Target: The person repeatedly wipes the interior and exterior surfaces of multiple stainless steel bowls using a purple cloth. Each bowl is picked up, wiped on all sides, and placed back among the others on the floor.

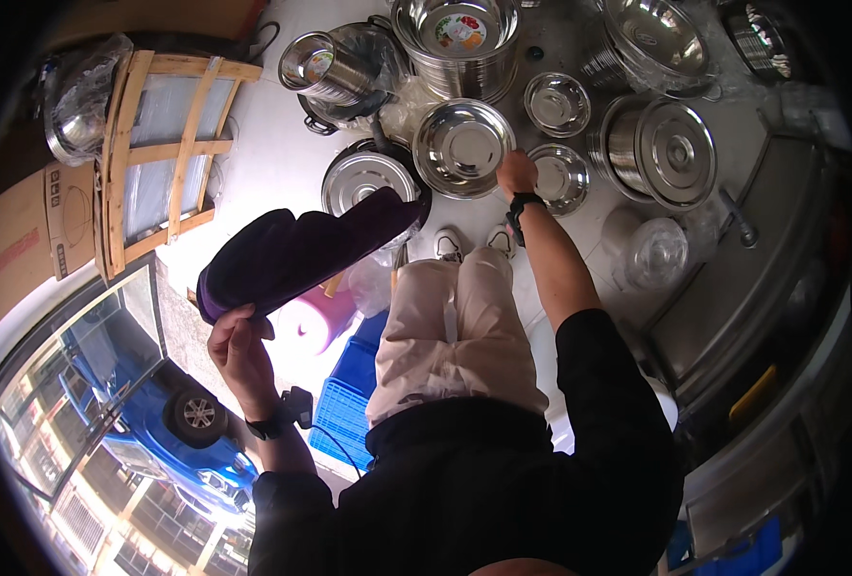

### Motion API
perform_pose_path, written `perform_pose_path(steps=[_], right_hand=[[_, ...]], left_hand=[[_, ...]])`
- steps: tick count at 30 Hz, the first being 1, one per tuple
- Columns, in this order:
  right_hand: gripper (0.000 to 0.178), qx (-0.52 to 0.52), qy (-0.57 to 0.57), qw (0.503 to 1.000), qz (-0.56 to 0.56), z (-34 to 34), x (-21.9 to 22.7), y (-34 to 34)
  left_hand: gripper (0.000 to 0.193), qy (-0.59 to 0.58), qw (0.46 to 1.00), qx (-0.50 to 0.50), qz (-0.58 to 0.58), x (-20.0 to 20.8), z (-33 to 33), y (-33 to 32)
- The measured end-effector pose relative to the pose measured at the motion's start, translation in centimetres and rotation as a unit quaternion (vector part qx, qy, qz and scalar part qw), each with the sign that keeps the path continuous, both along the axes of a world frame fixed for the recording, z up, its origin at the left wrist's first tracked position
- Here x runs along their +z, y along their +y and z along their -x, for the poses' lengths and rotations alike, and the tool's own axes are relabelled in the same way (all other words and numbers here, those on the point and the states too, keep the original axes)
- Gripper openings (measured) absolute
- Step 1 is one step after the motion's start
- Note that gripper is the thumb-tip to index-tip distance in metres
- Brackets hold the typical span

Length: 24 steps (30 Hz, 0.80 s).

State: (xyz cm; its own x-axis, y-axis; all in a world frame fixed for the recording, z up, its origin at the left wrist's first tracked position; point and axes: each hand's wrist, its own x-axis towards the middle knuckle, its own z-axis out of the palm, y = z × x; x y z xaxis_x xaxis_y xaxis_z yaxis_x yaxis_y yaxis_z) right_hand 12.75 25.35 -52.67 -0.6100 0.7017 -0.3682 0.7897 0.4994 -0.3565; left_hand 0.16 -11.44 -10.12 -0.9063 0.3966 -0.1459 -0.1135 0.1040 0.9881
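Thumb and fingers of my left hand [241,348] are pinched on the near end of a folded dark purple cloth [296,252]. Its far end reaches over a round steel lid [368,184] on the floor. My right hand [516,175] is closed at the right rim of a shiny, shallow steel basin [459,144], in front of my feet; the fingertips are hidden. Two smaller steel bowls, a nearer bowl [558,179] and a farther bowl [556,104], sit just right of the basin.
Stacked steel basins [455,72] stand ahead, beside tilted nested pots [325,69]. A lidded steel pot [673,154] and plastic-wrapped ware [658,252] are at right. Left are a wooden crate [138,154] and cardboard box [27,230]. A blue plastic crate [347,403] sits beside my legs.
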Motion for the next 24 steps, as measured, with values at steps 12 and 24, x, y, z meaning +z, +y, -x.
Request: perform_pose_path(steps=[12,24], right_hand=[[0.037,-0.044,0.115,0.991,0.055,-5.7,24.2,-0.1],[0.021,-0.094,0.312,0.917,0.228,-10.2,41.6,-4.9]], left_hand=[[0.027,0.064,0.977,-0.198,0.053,16.6,-1.3,6.2],[0.084,0.418,0.751,-0.396,0.324,2.1,-2.8,15.6]])
